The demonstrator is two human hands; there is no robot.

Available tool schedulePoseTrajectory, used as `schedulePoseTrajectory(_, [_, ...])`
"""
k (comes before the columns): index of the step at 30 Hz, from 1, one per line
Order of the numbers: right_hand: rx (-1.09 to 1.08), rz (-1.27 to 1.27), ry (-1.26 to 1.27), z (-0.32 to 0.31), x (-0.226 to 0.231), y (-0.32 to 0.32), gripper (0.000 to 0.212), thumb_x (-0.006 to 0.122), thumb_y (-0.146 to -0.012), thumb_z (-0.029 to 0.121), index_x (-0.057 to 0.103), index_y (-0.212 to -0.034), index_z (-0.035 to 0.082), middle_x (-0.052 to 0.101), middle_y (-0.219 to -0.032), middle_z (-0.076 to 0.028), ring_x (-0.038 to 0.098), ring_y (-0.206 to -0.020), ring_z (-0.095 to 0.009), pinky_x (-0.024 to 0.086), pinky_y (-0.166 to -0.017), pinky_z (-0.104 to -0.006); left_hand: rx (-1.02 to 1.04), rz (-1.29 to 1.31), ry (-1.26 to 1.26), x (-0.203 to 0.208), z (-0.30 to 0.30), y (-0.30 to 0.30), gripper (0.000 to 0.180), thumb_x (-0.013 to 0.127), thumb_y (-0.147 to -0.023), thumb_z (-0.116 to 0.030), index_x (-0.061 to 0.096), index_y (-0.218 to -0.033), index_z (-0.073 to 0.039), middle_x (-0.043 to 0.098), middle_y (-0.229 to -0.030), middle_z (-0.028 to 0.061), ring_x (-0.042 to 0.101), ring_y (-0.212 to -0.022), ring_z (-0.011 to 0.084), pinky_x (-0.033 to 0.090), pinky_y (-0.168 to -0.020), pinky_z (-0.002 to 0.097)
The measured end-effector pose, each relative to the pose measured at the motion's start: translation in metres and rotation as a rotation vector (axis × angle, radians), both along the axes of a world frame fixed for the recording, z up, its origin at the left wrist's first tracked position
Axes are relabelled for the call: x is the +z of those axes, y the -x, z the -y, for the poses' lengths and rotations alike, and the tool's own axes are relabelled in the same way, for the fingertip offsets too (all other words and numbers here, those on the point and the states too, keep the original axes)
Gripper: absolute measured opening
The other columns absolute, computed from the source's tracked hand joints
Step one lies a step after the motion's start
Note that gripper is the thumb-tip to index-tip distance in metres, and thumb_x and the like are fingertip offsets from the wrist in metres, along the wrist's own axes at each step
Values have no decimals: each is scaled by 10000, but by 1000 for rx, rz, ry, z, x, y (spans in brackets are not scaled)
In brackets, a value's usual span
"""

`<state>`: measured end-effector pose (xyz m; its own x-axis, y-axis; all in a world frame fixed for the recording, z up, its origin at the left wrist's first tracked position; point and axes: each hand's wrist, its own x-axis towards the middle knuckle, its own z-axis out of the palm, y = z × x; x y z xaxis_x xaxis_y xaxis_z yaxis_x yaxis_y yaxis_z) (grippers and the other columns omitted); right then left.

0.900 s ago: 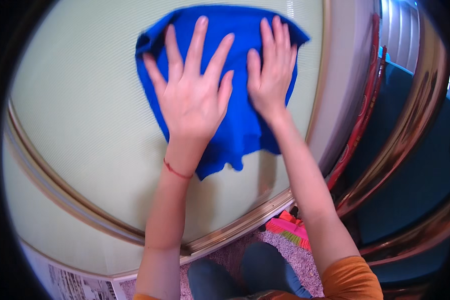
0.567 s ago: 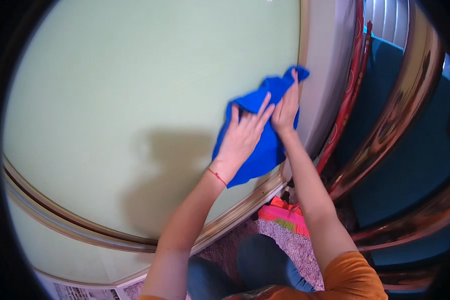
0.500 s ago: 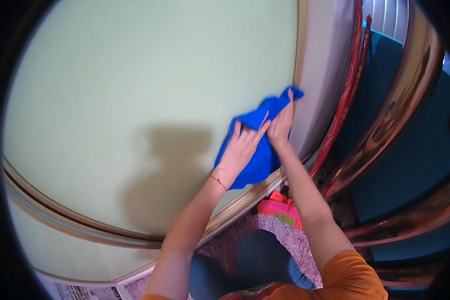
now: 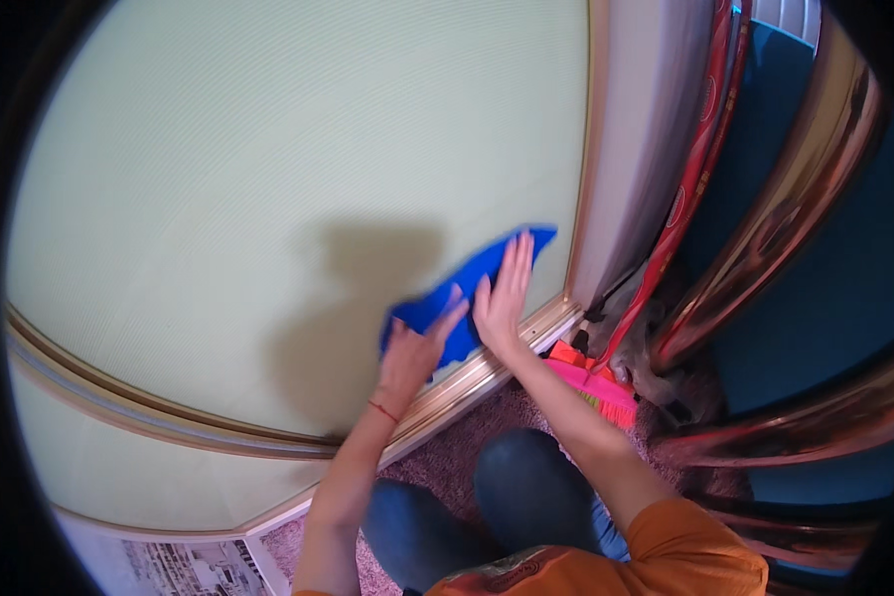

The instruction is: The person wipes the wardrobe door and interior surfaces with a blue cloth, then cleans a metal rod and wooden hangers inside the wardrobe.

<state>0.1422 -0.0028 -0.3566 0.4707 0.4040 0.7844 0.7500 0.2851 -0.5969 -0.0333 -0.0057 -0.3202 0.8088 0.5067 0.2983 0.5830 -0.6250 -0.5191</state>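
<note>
A blue cloth (image 4: 481, 266) lies against a large pale green panel (image 4: 199, 149), near its lower right corner. My left hand (image 4: 414, 358) grips the cloth's lower left part, with a finger stretched out over it and the others partly bent and blurred. Farther right, my right hand (image 4: 504, 298) presses flat on the cloth, fingers straight and pointing up toward its upper tip. A thin red string circles my left wrist. Part of the cloth is hidden under both hands.
A gold-coloured frame (image 4: 579, 179) edges the panel. At right stands a broom with a red patterned handle (image 4: 690, 189) and pink bristles (image 4: 611, 402). Beyond it are shiny curved gold bars (image 4: 800, 179) and a teal surface (image 4: 824, 328). Purple carpet (image 4: 447, 442) lies below.
Both hands and the cloth have slid down and to the left along the panel, away from the right frame edge. The view has shifted slightly, showing more of the broom.
</note>
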Motion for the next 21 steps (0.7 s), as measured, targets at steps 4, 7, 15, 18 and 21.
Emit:
schedulePoseTrajectory(4, [56,156,-255,-19,150,0,621,550,-896,201,341,-1454,26,269,-1532,-207,210,-1423,-428,150,-1125,-584,132,543,-225,129,18,-14,520,651,-852,-359,520,-1354,-400,328,-1540,67,368,-1277,521,253,-1005,670])
schedulePoseTrajectory(7, [80,227,-342,-25,195,13,598,546,-874,154,381,-1433,19,289,-1524,-207,228,-1416,-428,148,-1129,-575,178,615,-508,143,0,-14,468,513,-910,-489,502,-1370,-402,313,-1549,36,76,-1416,511,-48,-1068,690])
schedulePoseTrajectory(15, [-2,153,-118,-28,6,-5,686,430,-899,282,250,-1418,-130,218,-1538,-243,174,-1430,-437,88,-1142,-592,-9,238,-371,-10,-17,-23,491,563,-884,-420,520,-1357,-296,404,-1485,-88,546,-1001,193,350,-899,585])
schedulePoseTrajectory(18, [30,-64,184,-1,-60,-8,764,490,-797,75,137,-1438,-144,131,-1543,-282,114,-1434,-445,103,-1181,-480,-142,115,38,-76,-22,-22,594,514,-927,-198,324,-1489,-219,554,-1312,-46,571,-808,155,401,-911,448])
schedulePoseTrajectory(21, [-46,-188,330,9,-96,-23,657,465,-918,105,147,-1461,-87,91,-1551,-280,145,-1435,-416,153,-1176,-441,-102,-204,110,-100,-20,-45,547,426,-929,-191,353,-1453,-53,496,-1334,70,458,-1228,223,219,-1140,459])
